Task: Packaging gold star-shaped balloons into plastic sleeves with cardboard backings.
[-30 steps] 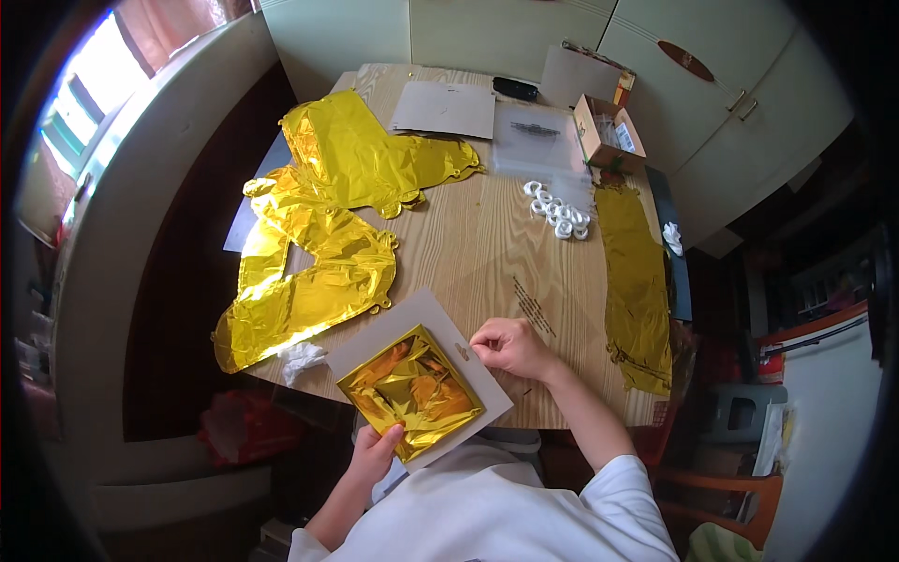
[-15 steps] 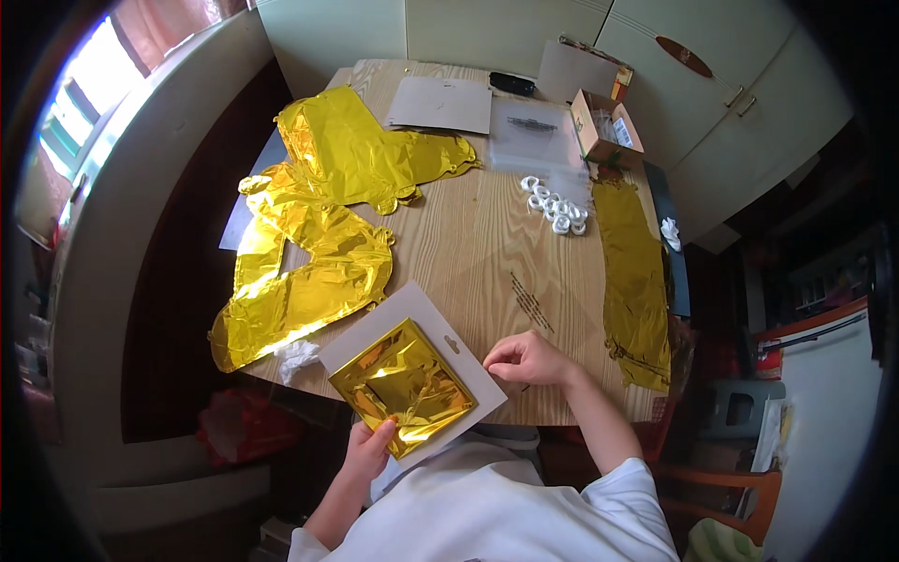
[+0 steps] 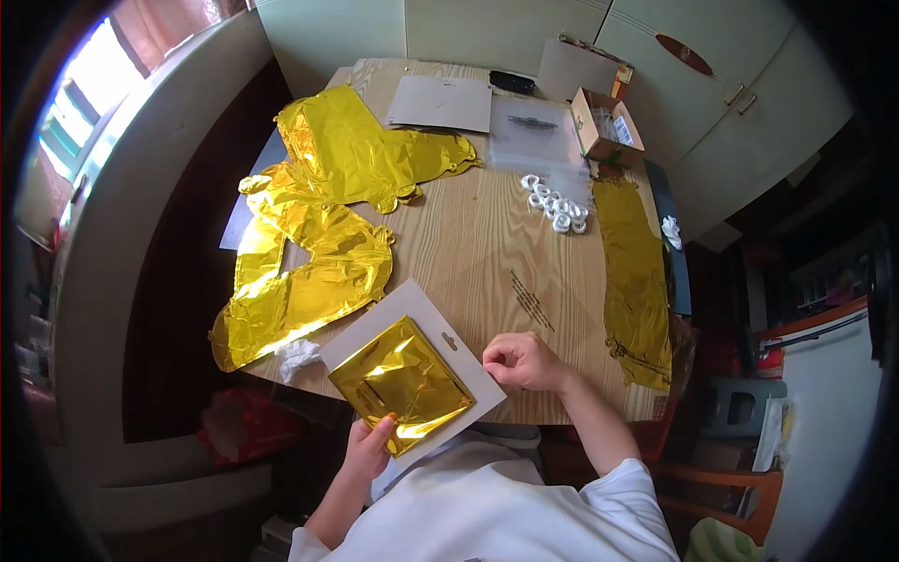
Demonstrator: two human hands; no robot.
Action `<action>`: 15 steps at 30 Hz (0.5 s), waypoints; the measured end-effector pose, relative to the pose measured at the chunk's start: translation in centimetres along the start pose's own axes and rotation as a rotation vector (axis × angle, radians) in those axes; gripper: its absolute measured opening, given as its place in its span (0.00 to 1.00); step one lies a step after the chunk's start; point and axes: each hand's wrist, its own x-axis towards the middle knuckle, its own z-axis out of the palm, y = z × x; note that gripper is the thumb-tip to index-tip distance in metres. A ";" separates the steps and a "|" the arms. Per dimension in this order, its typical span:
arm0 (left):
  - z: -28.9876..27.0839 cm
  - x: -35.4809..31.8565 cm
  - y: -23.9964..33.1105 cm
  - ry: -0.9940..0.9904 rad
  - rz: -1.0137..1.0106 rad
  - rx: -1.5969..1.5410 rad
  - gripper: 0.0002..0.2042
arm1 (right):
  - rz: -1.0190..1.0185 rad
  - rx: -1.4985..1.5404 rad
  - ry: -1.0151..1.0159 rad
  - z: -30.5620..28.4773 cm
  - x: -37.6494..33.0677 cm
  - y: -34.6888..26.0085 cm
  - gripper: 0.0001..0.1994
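Observation:
My left hand (image 3: 368, 448) grips the lower left edge of a white backing card (image 3: 457, 330), with the thumb pressed on a folded gold foil balloon (image 3: 401, 384) lying on it. The card is tilted in front of my body, its hang hole towards the upper right. At the card's right corner, my right hand (image 3: 526, 362) is closed, thumb and fingertips together; what they pinch, if anything, is hidden. Flat gold foil balloons (image 3: 361, 155) lie unfolded on the left of the table, and another flat gold foil piece (image 3: 637, 281) lies along the right edge.
White ribbon rolls (image 3: 560, 214) sit in a pile on the wooden table (image 3: 440, 234). Behind them are clear plastic bags (image 3: 534, 140), an open cardboard box (image 3: 609, 131), a grey-white card sheet (image 3: 440, 103) and a black object (image 3: 512, 82). Crumpled tissue (image 3: 298, 360) lies at the near left edge.
The folded foil and card have shifted very slightly under my left hand. My right hand has turned a little and moved slightly left at the card's corner.

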 end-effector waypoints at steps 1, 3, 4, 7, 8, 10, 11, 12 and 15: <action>-0.6 0.0 -0.3 0.004 0.004 -0.005 0.12 | -0.013 0.005 0.012 0.2 0.0 0.1 0.04; -0.6 -0.1 -0.3 0.047 -0.003 -0.030 0.11 | -0.041 0.011 0.032 0.4 -0.1 0.2 0.03; -0.1 -0.1 0.0 0.085 -0.013 -0.049 0.11 | -0.056 0.013 0.040 0.5 -0.1 0.3 0.03; 0.8 0.1 0.8 0.145 -0.018 -0.112 0.09 | -0.067 -0.034 0.102 0.4 0.1 0.6 0.02; 0.9 0.1 0.8 0.156 -0.015 -0.135 0.09 | -0.066 -0.058 0.128 0.3 0.3 0.8 0.02; 0.2 0.3 0.7 0.140 0.004 -0.087 0.09 | -0.116 -0.372 0.228 0.0 0.5 1.2 0.03; -0.2 0.4 0.8 0.132 0.014 -0.063 0.09 | -0.140 -0.529 0.277 -0.2 0.6 1.6 0.04; -0.6 0.4 0.8 0.112 0.026 -0.014 0.09 | -0.084 -0.658 0.280 -0.2 0.5 2.2 0.10; -0.6 0.3 1.0 0.071 0.032 0.090 0.09 | -0.056 -0.906 0.370 0.9 0.7 2.4 0.18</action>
